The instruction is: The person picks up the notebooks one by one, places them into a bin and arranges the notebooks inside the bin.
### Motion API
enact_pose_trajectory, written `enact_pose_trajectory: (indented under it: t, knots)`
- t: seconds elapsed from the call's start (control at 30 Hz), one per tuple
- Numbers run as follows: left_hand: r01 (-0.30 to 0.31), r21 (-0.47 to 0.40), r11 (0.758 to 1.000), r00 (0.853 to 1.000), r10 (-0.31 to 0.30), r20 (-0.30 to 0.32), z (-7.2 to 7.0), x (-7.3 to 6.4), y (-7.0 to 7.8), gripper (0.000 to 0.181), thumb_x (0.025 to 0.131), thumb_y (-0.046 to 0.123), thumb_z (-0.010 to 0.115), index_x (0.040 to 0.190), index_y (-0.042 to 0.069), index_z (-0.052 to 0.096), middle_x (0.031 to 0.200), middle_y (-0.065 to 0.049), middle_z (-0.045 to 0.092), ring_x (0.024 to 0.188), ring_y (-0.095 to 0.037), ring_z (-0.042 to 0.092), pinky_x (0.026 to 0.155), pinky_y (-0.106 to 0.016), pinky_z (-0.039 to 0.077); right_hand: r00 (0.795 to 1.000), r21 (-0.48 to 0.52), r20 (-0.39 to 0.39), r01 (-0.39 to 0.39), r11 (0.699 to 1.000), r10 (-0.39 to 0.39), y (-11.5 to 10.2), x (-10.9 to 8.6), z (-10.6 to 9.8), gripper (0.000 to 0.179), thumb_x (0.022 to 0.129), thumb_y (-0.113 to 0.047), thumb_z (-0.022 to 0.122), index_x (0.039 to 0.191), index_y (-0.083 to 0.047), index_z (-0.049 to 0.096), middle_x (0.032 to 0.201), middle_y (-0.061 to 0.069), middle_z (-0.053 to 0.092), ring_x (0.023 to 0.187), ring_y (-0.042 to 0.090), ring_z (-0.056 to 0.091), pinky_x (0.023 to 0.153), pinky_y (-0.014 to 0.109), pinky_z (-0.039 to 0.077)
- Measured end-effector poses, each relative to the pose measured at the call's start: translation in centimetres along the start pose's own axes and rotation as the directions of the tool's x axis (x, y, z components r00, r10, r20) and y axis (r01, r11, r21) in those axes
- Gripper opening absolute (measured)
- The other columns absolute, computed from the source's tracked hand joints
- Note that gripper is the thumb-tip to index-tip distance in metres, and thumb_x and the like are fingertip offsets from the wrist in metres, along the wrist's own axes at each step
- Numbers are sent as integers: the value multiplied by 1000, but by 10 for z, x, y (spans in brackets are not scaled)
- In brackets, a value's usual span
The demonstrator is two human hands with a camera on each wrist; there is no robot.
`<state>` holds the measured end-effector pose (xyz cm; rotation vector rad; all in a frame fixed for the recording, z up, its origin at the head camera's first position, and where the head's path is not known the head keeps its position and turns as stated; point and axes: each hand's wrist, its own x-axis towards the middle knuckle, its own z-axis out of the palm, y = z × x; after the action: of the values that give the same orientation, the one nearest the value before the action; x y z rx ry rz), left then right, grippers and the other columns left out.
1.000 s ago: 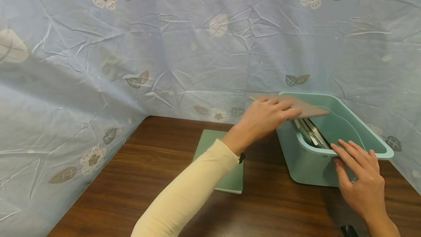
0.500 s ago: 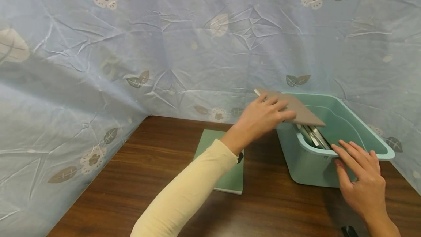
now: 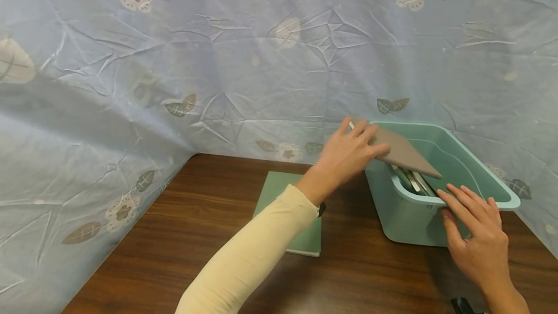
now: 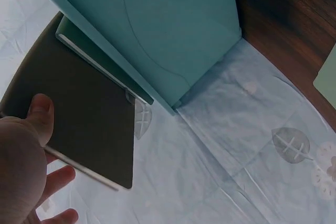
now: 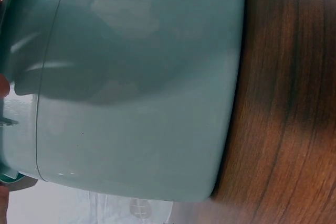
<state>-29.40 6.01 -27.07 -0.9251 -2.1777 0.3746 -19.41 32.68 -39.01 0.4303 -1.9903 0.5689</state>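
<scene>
A taupe notebook [image 3: 398, 151] tilts over the left side of a teal plastic bin [image 3: 416, 222], its lower corner inside the opening. My left hand [image 3: 348, 151] pinches its edge; in the left wrist view the thumb [image 4: 41, 114] presses the dark cover and the fingers lie beneath. Several thin books [image 3: 413, 180] lean inside the bin against its left wall. At the bin's near rim, my right hand [image 3: 479, 236] has its fingers over the edge and its thumb against the outer wall. In the right wrist view only fingertips [image 5: 4, 86] show at the left edge.
A green notebook [image 3: 307, 241] lies flat on the brown wooden table [image 3: 187, 227], partly hidden under my left sleeve. Behind and to the left hangs a blue flowered cloth [image 3: 244, 76]. A small black object [image 3: 462, 306] shows by the right wrist.
The taupe notebook has tipped steeper, its near corner dropping lower into the bin, and my left hand has turned with it. My right hand has stayed on the rim.
</scene>
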Motion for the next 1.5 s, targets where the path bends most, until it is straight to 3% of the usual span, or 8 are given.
enact_pose_trajectory:
  t: [0.27,0.4,0.53,0.67,0.8,0.97,1.27,1.5]
  knots:
    - [48,3,999,999,-48,-24,1,0,1,49,101,49,46,149,43,36,149,0,48,138,-21,46,115,-46,38,1000,4,-7,4,1000,-4,0,1,1,34,94,-20,62,125,-12,69,134,11,64,137,25,49,118,60,21]
    - [54,-2,999,999,-54,-2,0,-1,1,57,100,54,46,153,42,30,153,-2,44,142,-22,43,116,-47,36,1000,0,-15,11,1000,-11,0,1,1,33,94,-22,62,125,-12,70,133,12,64,136,26,49,118,60,21]
    - [72,-31,997,996,-70,56,-3,-1,-1,60,99,60,44,154,43,26,158,-2,36,146,-24,36,117,-50,33,1000,3,-14,6,1000,-6,0,1,0,33,94,-21,61,124,-12,70,133,12,64,136,26,49,118,60,21]
    - [102,-77,992,982,-88,167,-5,0,-3,64,98,67,33,155,47,14,164,-2,22,151,-26,26,119,-54,26,1000,-3,-10,1,1000,-1,-1,1,0,33,93,-20,62,125,-12,70,134,11,64,136,26,49,118,59,21]
    - [172,-123,977,954,-135,269,-6,0,-3,67,94,75,22,154,52,2,166,2,10,153,-29,17,119,-59,20,1000,-5,-10,2,1000,-2,-1,1,0,33,94,-21,62,125,-12,70,134,11,64,137,25,49,118,60,21]
    - [297,-191,936,910,-216,354,-6,-3,-3,70,90,81,17,153,55,1,167,5,6,153,-32,13,116,-65,21,1000,0,-10,7,1000,-7,-1,1,0,34,94,-23,61,125,-12,70,134,12,64,137,26,49,118,60,21]
    - [534,-284,796,789,-349,505,-3,-22,-6,66,93,77,19,153,55,1,168,-2,4,153,-40,5,114,-71,16,1000,6,-16,2,1000,-2,0,0,1,34,95,-24,61,125,-12,70,134,11,64,137,23,49,117,62,21]
    - [633,-343,694,746,-428,510,-3,-45,-15,66,96,72,25,155,46,15,167,-6,11,152,-44,9,108,-78,16,1000,1,-17,7,1000,-7,0,0,1,33,94,-24,62,124,-12,70,134,11,64,137,24,49,118,61,21]
